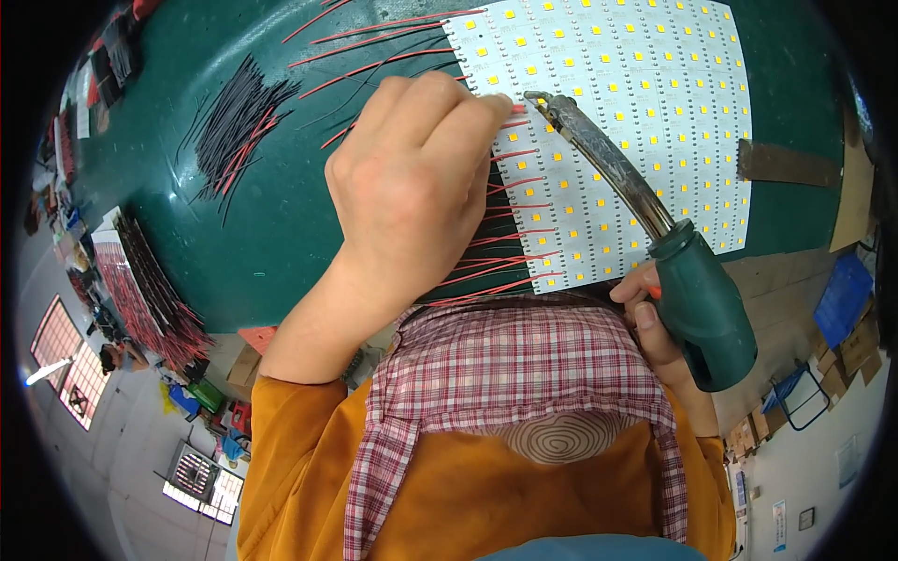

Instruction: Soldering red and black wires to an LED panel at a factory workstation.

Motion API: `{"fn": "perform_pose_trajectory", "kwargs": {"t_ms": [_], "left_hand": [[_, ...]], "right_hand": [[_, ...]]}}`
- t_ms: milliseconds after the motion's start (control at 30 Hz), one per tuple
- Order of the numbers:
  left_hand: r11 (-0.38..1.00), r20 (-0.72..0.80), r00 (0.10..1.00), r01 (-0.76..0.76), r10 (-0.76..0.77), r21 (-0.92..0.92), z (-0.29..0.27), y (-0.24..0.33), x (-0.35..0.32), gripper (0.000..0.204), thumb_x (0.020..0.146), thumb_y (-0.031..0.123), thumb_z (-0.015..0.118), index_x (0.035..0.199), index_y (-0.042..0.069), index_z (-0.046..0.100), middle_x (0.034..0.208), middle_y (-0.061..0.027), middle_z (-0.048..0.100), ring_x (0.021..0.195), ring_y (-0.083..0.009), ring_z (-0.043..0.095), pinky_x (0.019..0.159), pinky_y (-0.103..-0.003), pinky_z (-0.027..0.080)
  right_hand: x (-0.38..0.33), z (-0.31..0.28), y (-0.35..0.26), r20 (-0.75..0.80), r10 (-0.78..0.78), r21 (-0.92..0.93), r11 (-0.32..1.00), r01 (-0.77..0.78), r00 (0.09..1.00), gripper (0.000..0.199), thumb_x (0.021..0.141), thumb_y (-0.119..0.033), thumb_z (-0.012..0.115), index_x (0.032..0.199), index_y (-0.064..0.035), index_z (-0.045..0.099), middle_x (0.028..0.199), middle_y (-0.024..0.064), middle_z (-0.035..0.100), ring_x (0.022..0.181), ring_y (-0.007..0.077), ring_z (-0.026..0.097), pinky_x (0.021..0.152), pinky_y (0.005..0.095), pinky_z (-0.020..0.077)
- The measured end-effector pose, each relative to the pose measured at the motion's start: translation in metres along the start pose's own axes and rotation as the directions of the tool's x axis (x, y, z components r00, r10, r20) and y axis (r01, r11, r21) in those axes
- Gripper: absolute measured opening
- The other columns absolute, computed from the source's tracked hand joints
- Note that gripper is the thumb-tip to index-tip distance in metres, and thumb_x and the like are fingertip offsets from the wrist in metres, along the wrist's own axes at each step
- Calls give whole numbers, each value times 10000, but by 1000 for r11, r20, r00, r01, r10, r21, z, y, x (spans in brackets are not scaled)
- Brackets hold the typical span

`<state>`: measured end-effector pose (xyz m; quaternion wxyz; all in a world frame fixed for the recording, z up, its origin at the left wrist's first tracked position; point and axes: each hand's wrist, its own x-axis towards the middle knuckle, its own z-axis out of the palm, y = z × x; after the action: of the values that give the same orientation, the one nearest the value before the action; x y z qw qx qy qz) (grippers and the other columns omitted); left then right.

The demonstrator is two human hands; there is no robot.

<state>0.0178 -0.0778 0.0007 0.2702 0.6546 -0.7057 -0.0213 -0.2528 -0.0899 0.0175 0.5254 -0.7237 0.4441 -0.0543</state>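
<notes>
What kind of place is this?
Likely an electronics assembly workshop: the right hand holds a soldering iron to a white LED panel, with black wires piled on the green bench.

The green table [271, 234] is open between the black wire pile [234, 126] and the white board [627, 131], but red wires [510, 234] fringe the board's edge.

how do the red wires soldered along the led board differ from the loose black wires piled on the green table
The red wires lie side by side in a neat row, each fixed at one end to the edge of the white LED board; the black wires lie apart from the board in a loose, crossed bundle with a few red ones mixed in. The red row lies partly under the left hand, by the soldering iron in the right hand; no hand touches the black pile. Both are thin, short cut lengths on the green table.
</notes>
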Motion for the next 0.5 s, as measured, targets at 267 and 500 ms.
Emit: {"fn": "perform_pose_trajectory", "kwargs": {"t_ms": [267,500], "left_hand": [[995,-2,996,-84,84,53,2,9,-6,218,629,2,685,841,50,668,768,-21,592,730,-193,593,564,-276,485],[994,43,997,-73,70,80,3,11,-3,230,642,-39,687,858,42,676,778,-33,606,732,-207,603,588,-284,492]], "right_hand": [[-12,1,9,-62,-8,164,986,19,998,123,784,-65,659,902,-73,693,810,18,699,736,148,633,689,265,510],[-11,-1,7,-34,-19,105,994,23,999,121,779,-62,665,898,-67,684,810,18,700,753,146,645,681,257,505]]}}
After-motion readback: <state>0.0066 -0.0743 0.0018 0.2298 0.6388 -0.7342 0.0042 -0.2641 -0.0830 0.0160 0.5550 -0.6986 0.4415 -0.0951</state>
